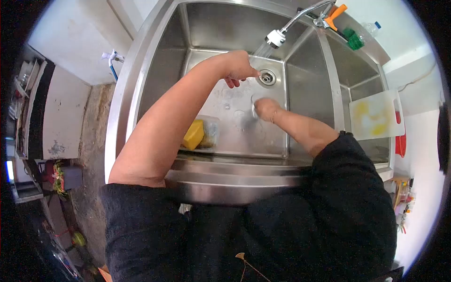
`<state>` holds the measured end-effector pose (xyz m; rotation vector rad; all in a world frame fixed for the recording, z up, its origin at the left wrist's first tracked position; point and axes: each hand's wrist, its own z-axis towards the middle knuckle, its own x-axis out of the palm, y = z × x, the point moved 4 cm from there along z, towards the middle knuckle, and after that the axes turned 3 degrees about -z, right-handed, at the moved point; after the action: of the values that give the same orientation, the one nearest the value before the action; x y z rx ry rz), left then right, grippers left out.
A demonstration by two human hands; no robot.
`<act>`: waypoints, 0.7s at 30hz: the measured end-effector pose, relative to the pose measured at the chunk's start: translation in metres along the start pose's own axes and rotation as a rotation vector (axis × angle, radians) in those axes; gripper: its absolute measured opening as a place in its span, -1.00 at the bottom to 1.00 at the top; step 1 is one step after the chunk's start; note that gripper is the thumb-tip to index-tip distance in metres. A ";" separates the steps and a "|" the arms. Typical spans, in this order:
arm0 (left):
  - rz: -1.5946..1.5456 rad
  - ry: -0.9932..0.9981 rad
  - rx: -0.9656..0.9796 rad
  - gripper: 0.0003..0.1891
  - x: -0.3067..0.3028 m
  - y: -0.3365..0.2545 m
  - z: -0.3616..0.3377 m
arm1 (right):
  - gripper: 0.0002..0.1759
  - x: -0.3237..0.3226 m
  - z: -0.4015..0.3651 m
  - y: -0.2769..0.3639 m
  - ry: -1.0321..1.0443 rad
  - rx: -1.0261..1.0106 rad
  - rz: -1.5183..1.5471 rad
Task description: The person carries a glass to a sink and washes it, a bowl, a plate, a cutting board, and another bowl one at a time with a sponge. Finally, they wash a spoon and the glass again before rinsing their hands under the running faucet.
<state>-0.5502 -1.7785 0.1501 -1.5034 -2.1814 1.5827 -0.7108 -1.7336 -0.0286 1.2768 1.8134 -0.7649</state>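
My left hand [236, 66] reaches over the sink basin [211, 101], beside the stream from the white spray head [275, 38]. One finger points to the right while the others hang loosely bent, with nothing visible in them. Lower and to the right, my right hand [267, 109] is smeared by motion with its fingers drawn together. A thin, shiny curved edge shows at its fingertips; what it belongs to I cannot tell. Near the basin's front left, under my left forearm, sits a clear plastic container [212, 128] beside a yellow sponge-like block [193, 135].
The drain [267, 77] lies at the basin's back right. An orange-handled tool [336, 18] and a green scrubber [353, 39] rest on the back ledge. A yellow-stained white cutting board [376, 114] leans over the second basin at right.
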 end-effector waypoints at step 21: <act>-0.847 -0.491 -0.061 -0.42 -0.002 0.084 0.181 | -0.78 -0.118 0.076 -0.054 -0.374 0.420 1.877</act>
<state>-0.5913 -1.9063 0.0029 -0.0682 -2.5641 1.6268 -0.7197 -1.8699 0.0349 2.1187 -0.2856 -0.1604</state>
